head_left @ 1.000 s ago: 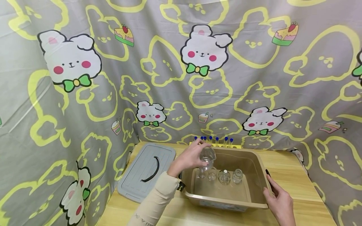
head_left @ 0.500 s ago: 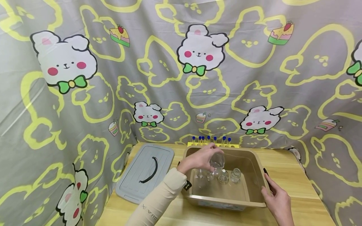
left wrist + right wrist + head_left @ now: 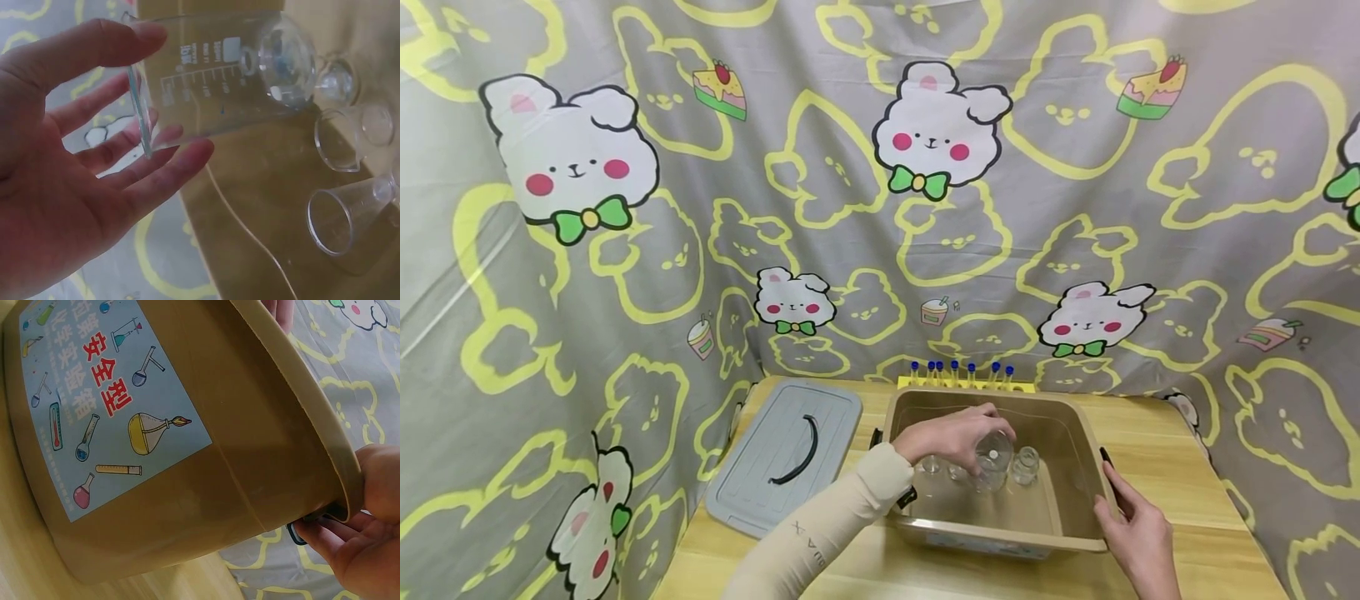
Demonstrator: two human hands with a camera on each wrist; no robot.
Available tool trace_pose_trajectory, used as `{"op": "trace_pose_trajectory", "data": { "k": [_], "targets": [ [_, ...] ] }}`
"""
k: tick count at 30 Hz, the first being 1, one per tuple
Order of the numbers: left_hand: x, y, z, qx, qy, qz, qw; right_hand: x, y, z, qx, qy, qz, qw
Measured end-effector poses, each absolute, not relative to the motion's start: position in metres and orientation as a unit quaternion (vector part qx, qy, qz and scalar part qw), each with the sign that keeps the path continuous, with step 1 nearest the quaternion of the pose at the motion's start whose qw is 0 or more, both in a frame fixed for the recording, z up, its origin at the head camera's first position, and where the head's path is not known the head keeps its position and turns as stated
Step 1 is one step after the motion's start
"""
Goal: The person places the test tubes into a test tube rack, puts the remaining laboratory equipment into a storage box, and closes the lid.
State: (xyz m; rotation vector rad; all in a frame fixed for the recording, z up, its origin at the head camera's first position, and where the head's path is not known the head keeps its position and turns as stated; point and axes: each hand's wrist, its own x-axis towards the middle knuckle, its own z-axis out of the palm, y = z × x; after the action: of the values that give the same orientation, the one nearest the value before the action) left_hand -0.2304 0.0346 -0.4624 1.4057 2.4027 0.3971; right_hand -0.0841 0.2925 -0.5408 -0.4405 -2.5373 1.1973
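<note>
My left hand (image 3: 958,437) reaches into the brown plastic box (image 3: 1000,532). Between thumb and fingers it grips a clear glass beaker (image 3: 212,81) near the rim, its base toward the box floor. White graduation marks show on the glass. In the head view the beaker overlaps a white-capped bottle (image 3: 993,455). To its right stands a glass jar (image 3: 1026,467). A small beaker (image 3: 375,125) and a tapered glass cup (image 3: 359,203) lie near it in the left wrist view. My right hand (image 3: 1138,529) holds the box's right rim, fingers curled under at the black handle (image 3: 297,534).
Left of the box lies a grey lid (image 3: 752,475) with a black handle (image 3: 811,450). Behind the box, several blue-capped test tubes (image 3: 955,371) stand in a yellow rack (image 3: 1028,387). A printed label (image 3: 156,375) covers part of the box's side. Patterned cloth (image 3: 850,233) surrounds the wooden table (image 3: 1187,467).
My left hand has carried the beaker rightward and lower into the box, from above the left glassware to over the white-capped bottle. My right hand has kept its hold on the rim.
</note>
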Motion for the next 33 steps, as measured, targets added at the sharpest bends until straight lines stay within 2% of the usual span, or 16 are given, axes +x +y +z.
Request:
{"op": "trace_pose_trajectory", "data": {
  "k": [8,16,33],
  "targets": [
    [-0.234,0.047,-0.482,0.514,0.831,0.119,0.177,-0.084,0.290,-0.543,-0.151,-0.879,0.423,0.158],
    [-0.227,0.053,-0.497,0.526,0.827,0.064,0.188,-0.085,0.291,-0.540,-0.163,-0.885,0.414,0.137],
    [-0.221,0.056,-0.516,0.483,0.857,-0.012,0.181,-0.084,0.287,-0.540,-0.151,-0.876,0.431,0.157]
  ]
}}
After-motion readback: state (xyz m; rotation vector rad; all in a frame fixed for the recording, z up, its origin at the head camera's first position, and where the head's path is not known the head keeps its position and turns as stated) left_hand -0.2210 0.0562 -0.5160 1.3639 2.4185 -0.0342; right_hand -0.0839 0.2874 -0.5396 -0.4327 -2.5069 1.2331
